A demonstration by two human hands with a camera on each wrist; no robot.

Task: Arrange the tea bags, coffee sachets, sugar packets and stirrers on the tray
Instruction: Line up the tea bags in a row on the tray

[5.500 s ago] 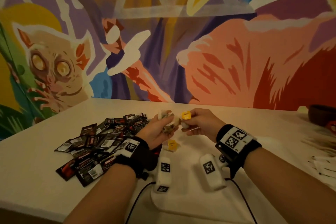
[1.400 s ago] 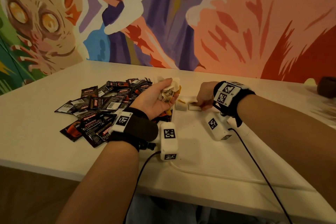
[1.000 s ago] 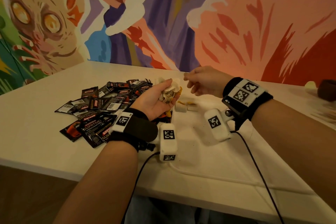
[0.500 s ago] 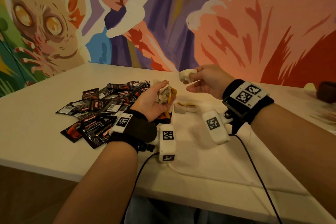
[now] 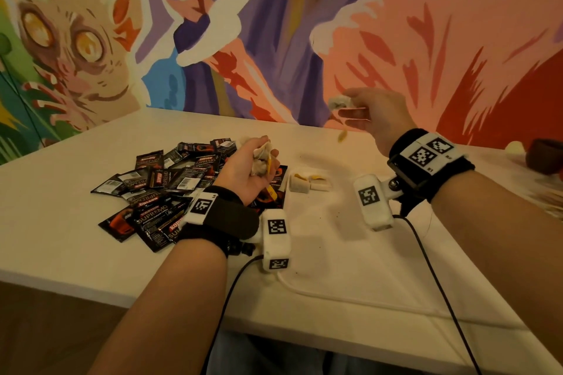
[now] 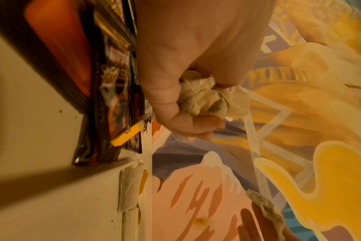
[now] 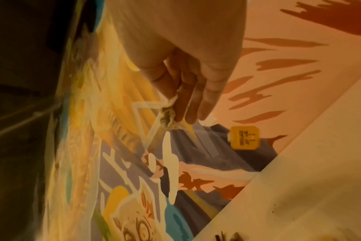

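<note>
My left hand [image 5: 253, 167] lies palm up beside the pile of black coffee sachets [image 5: 161, 189] and grips a bunch of crumpled tea bags [image 5: 260, 157]; the left wrist view shows that bunch of tea bags [image 6: 204, 97] squeezed in its curled fingers. My right hand [image 5: 365, 114] is raised above the white table [image 5: 335, 253] and pinches one tea bag [image 5: 338, 102], whose yellow tag [image 5: 341, 136] dangles below on its string. In the right wrist view the pinched tea bag [image 7: 169, 117] and its tag [image 7: 244, 137] hang free. Two rolled tea bags [image 5: 309, 183] lie on the table between my hands.
A dark brown bowl [image 5: 545, 158] stands at the far right by the mural wall. Pale stirrers [image 5: 548, 195] lie at the right edge. White and black cables [image 5: 335, 295] run over the table's near part. The front edge is close to my forearms.
My right hand went down to the tea bags on the table, picked one up and has now lifted it higher and to the right, tag dangling. The left hand has kept its bunch and stayed put.
</note>
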